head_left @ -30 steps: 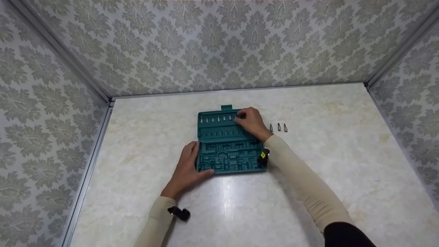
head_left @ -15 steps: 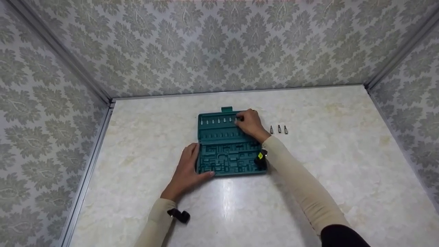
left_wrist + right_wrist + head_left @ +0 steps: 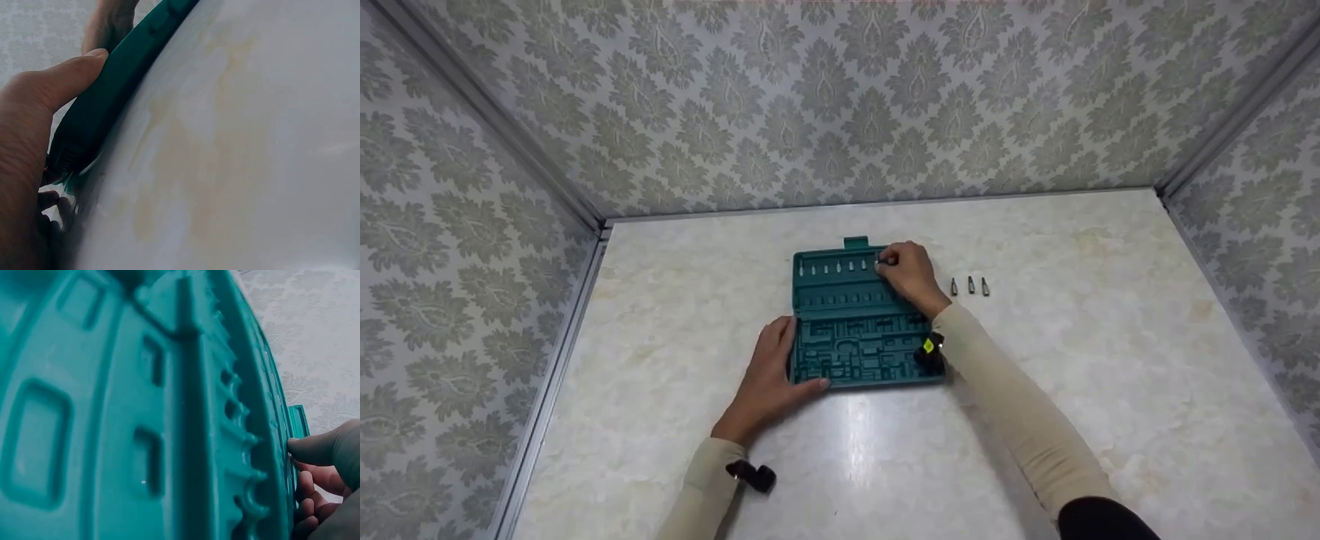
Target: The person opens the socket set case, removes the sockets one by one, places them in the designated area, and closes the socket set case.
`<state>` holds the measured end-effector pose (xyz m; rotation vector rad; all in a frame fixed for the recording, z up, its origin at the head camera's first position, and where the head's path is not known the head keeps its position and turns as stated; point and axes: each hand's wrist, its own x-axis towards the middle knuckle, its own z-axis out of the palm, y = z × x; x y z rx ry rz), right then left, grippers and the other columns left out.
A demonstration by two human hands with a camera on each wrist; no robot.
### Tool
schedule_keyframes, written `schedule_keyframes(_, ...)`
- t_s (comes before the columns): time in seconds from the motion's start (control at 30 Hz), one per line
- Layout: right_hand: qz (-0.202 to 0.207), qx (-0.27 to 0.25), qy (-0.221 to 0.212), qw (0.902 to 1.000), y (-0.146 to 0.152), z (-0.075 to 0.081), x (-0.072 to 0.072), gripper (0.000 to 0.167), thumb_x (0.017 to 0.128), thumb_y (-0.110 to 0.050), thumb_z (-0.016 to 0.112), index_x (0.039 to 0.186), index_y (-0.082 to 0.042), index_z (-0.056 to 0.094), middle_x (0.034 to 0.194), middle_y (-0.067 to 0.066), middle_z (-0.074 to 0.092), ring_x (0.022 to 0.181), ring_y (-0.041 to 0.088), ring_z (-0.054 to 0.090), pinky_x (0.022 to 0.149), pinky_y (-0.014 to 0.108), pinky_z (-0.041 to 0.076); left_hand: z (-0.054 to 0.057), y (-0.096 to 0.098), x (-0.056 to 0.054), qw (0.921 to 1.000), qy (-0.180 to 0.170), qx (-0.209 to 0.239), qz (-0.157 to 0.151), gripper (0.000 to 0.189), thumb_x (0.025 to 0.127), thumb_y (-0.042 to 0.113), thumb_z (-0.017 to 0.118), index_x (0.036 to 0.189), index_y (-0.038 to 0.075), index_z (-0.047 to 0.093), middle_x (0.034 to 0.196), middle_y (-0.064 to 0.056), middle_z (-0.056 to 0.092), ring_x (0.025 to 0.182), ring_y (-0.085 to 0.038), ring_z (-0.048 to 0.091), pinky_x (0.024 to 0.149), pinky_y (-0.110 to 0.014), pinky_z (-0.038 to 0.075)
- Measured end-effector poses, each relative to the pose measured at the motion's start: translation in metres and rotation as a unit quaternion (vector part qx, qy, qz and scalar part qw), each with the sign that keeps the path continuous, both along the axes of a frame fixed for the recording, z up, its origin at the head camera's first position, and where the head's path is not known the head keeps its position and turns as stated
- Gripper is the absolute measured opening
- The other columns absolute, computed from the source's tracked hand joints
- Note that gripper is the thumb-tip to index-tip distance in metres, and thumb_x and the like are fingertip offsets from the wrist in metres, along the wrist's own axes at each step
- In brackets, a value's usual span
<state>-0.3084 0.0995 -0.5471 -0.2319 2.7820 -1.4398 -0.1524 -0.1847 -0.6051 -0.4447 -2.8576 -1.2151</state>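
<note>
A green plastic bit case lies open on the table, its moulded base nearer and its lid farther away. My left hand grips the near left corner, thumb over the front edge and fingers along the side; in the left wrist view the thumb presses the case rim. At the right end of the lid's upper row, my right hand pinches a small screwdriver bit, mostly hidden by the fingertips. Several silver bits stand in that row. In the right wrist view the fingers are beyond the case edge.
Three more bits, among them a middle bit, lie on the pale marbled table right of the case. A latch tab sticks out from the lid's far edge. Patterned walls enclose the table at the back and sides.
Everything sits slightly lower in the head view, as its camera tilts a little. Both hands keep their places on the case and the bit.
</note>
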Motion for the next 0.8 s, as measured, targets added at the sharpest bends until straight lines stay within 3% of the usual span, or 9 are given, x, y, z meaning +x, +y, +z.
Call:
schedule_keyframes(0.17, -0.021, -0.016, 0.003, 0.9996, -0.001, -0.002, 0.002, 0.015, 0.103, -0.005, 0.075, 0.113, 0.005, 0.080, 0.111, 0.021, 0.074, 0.098, 0.032, 0.066, 0.093, 0.050, 0.055, 0.002, 0.000, 0.001, 1.0000, -0.004, 0.003, -0.004, 0.128, 0.084, 0.062, 0.089, 0.177, 0.008, 0.020, 0.179, -0.014, 0.023, 0.164, -0.032, 0.022, 0.130, -0.056, 0.028)
schedule_keyframes(0.33, -0.051, -0.100, -0.002, 0.9937, 0.004, 0.004, 0.000, 0.015, 0.104, -0.008, 0.075, 0.114, 0.002, 0.080, 0.109, 0.015, 0.075, 0.094, 0.023, 0.065, 0.086, 0.039, 0.054, 0.003, 0.000, 0.000, 1.0000, -0.006, 0.001, -0.003, 0.128, 0.085, 0.063, 0.088, 0.177, 0.008, 0.019, 0.180, -0.013, 0.021, 0.165, -0.033, 0.020, 0.130, -0.057, 0.027)
schedule_keyframes(0.47, -0.045, -0.154, -0.006, 0.9870, 0.020, 0.013, -0.002, 0.017, 0.105, -0.013, 0.076, 0.115, 0.000, 0.079, 0.112, 0.013, 0.075, 0.098, 0.021, 0.066, 0.086, 0.034, 0.053, 0.002, 0.001, -0.001, 1.0000, -0.007, 0.002, -0.001, 0.128, 0.084, 0.063, 0.088, 0.177, 0.009, 0.019, 0.181, -0.013, 0.020, 0.166, -0.033, 0.019, 0.131, -0.056, 0.027)
schedule_keyframes(0.8, -0.069, -0.164, 0.022, 0.9839, 0.078, 0.026, 0.008, 0.023, 0.104, -0.017, 0.078, 0.119, 0.001, 0.078, 0.119, 0.016, 0.075, 0.105, 0.021, 0.067, 0.089, 0.031, 0.054, 0.005, -0.001, 0.001, 0.9998, -0.020, -0.001, 0.006, 0.128, 0.084, 0.065, 0.088, 0.177, 0.011, 0.020, 0.181, -0.011, 0.022, 0.166, -0.031, 0.020, 0.131, -0.057, 0.028)
